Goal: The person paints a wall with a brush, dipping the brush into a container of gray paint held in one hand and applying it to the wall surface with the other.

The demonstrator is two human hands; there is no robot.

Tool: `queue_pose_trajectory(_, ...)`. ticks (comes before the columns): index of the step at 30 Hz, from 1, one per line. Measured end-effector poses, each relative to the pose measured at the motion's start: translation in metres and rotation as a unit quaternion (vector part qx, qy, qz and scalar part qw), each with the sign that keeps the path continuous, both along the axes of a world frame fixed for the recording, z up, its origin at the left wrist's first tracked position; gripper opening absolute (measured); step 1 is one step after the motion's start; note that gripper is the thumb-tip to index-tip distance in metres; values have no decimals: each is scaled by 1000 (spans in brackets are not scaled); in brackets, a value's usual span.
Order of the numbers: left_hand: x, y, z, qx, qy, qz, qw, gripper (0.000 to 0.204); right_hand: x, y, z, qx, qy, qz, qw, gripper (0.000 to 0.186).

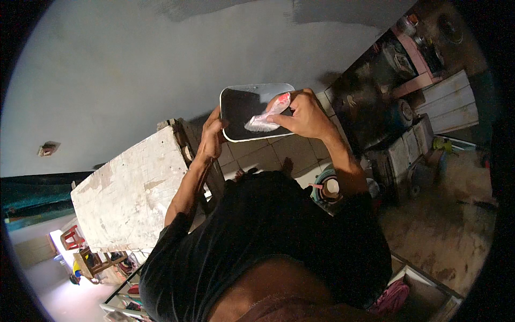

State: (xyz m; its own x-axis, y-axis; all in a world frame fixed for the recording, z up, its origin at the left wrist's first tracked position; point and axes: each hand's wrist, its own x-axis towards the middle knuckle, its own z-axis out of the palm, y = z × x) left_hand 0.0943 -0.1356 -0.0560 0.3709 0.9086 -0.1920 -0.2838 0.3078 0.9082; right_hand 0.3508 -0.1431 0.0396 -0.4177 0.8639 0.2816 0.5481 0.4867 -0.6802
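A rectangular container [234, 104] with a pale rim and a dark grey inside is held up before me, close to the grey wall. My left hand [212, 135] grips its left side, fingers wrapped around the edge. My right hand [307, 117] is closed on a paintbrush [263, 122] with pale, paint-smeared bristles and a red patch near its upper end. The brush head points down and left over the container's opening. Whether its bristles touch the inside, I cannot tell.
A worn, white-stained tabletop [134, 188] stands on the left. Near my feet on the tiled floor is a round bucket [328, 188] with a pink-handled item. Dark shelving and boxes line the right. A wall switch box [48, 149] sits at far left.
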Motion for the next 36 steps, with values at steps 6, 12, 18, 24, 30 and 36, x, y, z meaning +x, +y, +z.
queue_pose_trajectory(6, 1, 4, -7, -2, -1, -8, 1000, 75, 1, 4, -8, -68, 83, 21, 994, 14)
queue_pose_trajectory(12, 1, 0, -16, 18, -19, -8, 1000, 77, -15, 19, -6, 44, 81, -14, 996, 16)
queue_pose_trajectory(18, 4, -5, -17, 24, -12, -20, 999, 79, -22, 15, -8, 116, 38, -65, 990, 17)
queue_pose_trajectory(24, 0, -3, -15, 37, 15, -11, 999, 78, -8, 1, 3, 193, 50, -27, 980, 19)
queue_pose_trajectory(30, 0, 7, -14, 12, 5, -18, 1000, 74, 2, -17, 2, -29, 38, -8, 999, 19)
queue_pose_trajectory(36, -15, 2, -18, -12, 35, 19, 999, 75, 9, 6, -4, -94, 258, 16, 962, 15)
